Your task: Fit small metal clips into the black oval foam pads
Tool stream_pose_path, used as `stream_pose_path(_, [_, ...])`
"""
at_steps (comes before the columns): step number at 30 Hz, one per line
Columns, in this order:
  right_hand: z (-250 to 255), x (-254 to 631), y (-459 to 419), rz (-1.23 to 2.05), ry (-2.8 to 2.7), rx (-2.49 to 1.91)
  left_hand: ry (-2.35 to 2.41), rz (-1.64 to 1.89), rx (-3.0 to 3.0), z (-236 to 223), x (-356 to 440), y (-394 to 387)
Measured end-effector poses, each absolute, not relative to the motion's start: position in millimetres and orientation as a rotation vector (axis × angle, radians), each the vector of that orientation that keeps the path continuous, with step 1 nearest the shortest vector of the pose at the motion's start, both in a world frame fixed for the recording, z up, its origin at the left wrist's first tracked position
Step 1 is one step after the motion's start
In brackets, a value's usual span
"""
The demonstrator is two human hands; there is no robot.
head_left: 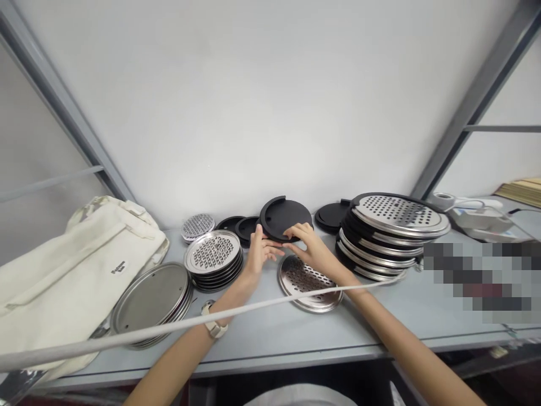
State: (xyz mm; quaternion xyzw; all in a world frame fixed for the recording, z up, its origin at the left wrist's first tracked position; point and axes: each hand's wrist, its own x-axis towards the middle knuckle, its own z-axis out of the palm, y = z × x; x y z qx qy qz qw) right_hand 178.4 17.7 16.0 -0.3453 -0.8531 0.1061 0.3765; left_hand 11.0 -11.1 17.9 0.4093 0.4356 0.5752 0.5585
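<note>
A grey desk (257,332) carries a cream cloth bag (84,254) over its left end, with plain metal discs (154,296) beside it. Small grater discs (213,254) stand behind these, and a perforated disc (310,285) lies mid-desk. A tall grater stack (393,234) is right of centre; the pale items (479,217) towards the right end are perhaps devices.

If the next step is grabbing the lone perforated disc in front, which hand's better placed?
Right, likely: the right hand is nearer the perforated disc; the left hand is off to its left. Both hold the black disc, so right would need to let go.
</note>
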Motion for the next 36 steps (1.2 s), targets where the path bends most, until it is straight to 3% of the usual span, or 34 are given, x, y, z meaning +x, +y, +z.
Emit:
stream_pose_path(8, [12.7, 183.7, -18.1, 0.327, -2.262, -0.903, 1.167, 1.358, 1.014, 0.2, 10.7, -16.0])
stream_pose_path(16, [-27.7, 209.7, -4.7, 0.122, -2.107, -1.252, 1.236, 1.709, 1.308, 21.9, 6.2, -30.8])
stream_pose_path(21, [-37.2, 222.9, -2.1, 0.255, -2.094, -1.377, 1.476, 1.692, 1.638, 36.2, 5.1, -50.0])
stream_pose_path(26, [-32.2, 219.5, -5.6, 0.281, -2.076, -1.521, 1.846, 1.525, 2.049, 50.0, -1.0, -59.2])
stream_pose_path(36, [-28.7, 216.3, -9.7, 0.281, -2.051, -1.611, 2.41, 0.736, 2.197, 54.5, -5.0, -56.8])
